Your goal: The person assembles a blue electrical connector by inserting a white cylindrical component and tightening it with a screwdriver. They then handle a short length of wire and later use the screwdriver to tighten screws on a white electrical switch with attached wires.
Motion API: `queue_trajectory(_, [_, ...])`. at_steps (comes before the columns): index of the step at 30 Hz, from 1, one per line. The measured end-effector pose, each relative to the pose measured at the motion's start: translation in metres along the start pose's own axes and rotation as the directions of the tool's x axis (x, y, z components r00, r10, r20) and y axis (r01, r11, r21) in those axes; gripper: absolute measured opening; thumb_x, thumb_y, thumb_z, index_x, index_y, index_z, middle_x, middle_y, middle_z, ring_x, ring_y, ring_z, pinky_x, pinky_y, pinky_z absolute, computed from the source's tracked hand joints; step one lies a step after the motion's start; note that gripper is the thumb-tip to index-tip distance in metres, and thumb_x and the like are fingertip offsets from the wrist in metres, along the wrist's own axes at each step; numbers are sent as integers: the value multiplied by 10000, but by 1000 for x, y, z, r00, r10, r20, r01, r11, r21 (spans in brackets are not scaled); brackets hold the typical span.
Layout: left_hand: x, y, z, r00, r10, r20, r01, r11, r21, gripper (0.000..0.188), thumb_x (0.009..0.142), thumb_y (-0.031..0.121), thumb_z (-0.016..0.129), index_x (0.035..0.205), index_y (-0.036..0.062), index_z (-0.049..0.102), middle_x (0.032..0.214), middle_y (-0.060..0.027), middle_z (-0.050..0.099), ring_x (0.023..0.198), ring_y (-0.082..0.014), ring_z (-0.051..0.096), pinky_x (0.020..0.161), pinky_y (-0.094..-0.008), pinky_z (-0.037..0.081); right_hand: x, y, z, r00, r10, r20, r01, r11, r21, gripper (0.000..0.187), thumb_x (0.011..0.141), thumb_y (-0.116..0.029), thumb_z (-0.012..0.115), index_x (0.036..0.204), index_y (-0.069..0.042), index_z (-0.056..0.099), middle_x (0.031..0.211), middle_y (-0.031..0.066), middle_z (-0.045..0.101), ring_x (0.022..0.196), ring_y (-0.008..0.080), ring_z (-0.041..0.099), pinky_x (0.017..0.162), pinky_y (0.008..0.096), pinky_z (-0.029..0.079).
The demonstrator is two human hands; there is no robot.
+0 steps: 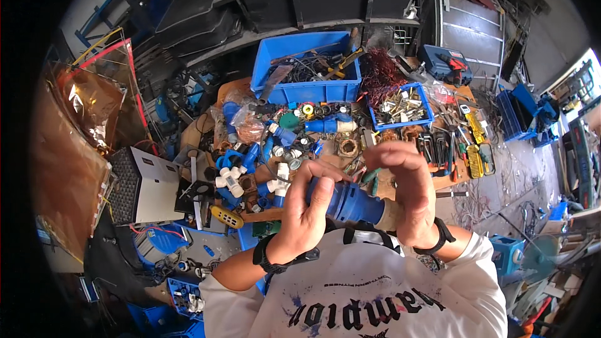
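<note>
My left hand (307,213) is wrapped round a thick blue industrial plug connector (354,205), thumb along its near side. The connector lies roughly level in front of my chest. Its cream-coloured end (391,214) points right, up to the palm of my right hand (410,194). That hand is raised, fingers bent over to the left above the connector and not closed round it. Whether the palm presses on the cream end cannot be made out. Beyond my hands, another blue connector with a cream end (328,126) lies on the cluttered wooden table (449,181).
A blue crate (307,92) of tools stands at the table's back, beside a tangle of dark red wire (380,75). A blue tray (400,109) holds metal parts. White fittings (230,181) lie at the left; pliers and hex keys (435,150) at the right.
</note>
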State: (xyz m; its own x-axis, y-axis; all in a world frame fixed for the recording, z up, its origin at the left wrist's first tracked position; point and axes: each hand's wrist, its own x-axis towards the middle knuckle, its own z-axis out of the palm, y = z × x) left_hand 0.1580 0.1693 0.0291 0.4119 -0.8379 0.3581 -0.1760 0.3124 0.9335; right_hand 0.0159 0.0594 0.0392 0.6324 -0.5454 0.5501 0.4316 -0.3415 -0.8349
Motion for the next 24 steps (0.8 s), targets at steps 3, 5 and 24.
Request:
queue_trajectory(3, [-4,4,-4,996,90,4,-90,995,41,242,981,255,455,939,17,464,971,-148,588,844,-192,557,796,-308,422,-9,2,3,999,39,-18,-36,988,150,637,927,-568,393,1160,20,463,1174,181,459,1105,262,491,954,390,384])
queue_trajectory(5, [-4,5,-4,981,194,2,-194,978,81,239,972,251,467,964,13,452,978,-175,587,841,-214,566,799,-315,427,-13,5,3,997,71,-26,-61,961,269,546,935,-504,446,1136,3,470,1173,178,460,1092,245,497,927,377,403])
queue_trajectory(24, [-1,35,4,877,-465,124,434,652,-621,172,957,175,451,1046,29,472,1103,-143,562,1066,-210,537,954,-351,389,-23,-14,4,996,85,-18,-81,984,160,72,881,14,556,946,10,524,988,171,617,952,217,620,815,329,514])
